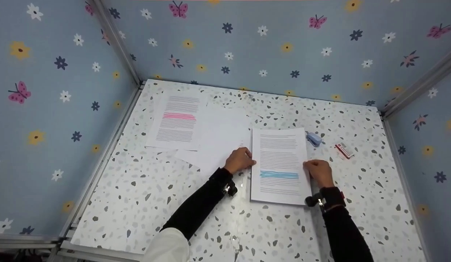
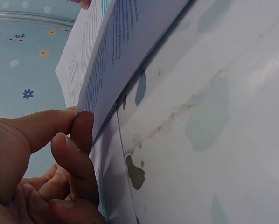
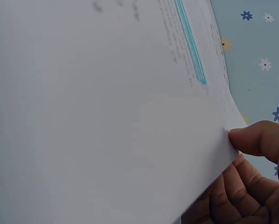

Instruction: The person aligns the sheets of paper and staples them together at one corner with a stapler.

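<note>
Head: left hand (image 1: 240,160) and right hand (image 1: 319,172) pinch opposite edges of printed sheets (image 1: 279,154), blue-highlighted, between the fingers; wording illegible. Speckled table (image 1: 138,203) beneath fingers, flowered walls (image 1: 243,43) beyond. Left wrist: thumb and forefinger nip the sheets' edge; right hand mostly cut off. Right wrist: thumb atop edge, some fingertips hidden beneath; print partly blurred.

Place: booth-like workstation | 3 flower-print walls (image 1: 247,43) | grey metal framing (image 1: 118,40) | speckled tabletop (image 1: 207,233)

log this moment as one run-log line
left hand: pinches blue-marked papers, left edge | right hand: pinches right edge | stapler: untouched
</note>
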Demonstrator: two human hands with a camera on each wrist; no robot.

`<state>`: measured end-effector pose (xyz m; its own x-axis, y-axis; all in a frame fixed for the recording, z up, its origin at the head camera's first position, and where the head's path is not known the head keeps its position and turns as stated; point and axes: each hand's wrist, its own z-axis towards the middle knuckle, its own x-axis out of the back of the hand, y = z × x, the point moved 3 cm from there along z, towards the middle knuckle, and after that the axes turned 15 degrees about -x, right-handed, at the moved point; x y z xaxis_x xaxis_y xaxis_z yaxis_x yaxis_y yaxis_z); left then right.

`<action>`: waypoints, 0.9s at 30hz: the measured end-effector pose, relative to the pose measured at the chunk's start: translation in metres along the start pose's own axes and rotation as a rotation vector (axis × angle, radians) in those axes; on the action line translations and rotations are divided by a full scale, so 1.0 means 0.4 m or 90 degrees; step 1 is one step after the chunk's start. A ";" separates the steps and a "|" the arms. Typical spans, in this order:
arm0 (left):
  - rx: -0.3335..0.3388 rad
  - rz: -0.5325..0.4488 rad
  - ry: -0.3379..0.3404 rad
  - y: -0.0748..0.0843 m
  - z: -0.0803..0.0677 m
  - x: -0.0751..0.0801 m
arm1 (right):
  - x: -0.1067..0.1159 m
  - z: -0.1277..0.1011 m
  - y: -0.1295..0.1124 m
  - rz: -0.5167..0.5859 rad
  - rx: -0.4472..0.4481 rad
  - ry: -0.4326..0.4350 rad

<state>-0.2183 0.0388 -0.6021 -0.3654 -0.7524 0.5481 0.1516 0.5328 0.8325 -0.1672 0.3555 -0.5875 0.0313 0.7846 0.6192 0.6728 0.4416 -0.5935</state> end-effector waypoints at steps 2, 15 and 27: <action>0.004 0.012 -0.003 0.001 0.000 -0.001 | -0.001 -0.001 0.002 0.000 -0.002 -0.003; 0.014 0.079 -0.029 0.011 -0.001 -0.007 | -0.001 0.002 0.020 0.024 0.008 -0.030; 0.011 0.093 -0.033 0.006 0.005 -0.015 | -0.005 0.003 0.012 0.004 0.009 -0.020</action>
<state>-0.2176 0.0456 -0.6036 -0.3877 -0.6452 0.6583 0.1917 0.6422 0.7422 -0.1646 0.3567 -0.5921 0.0121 0.7999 0.6000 0.6616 0.4435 -0.6046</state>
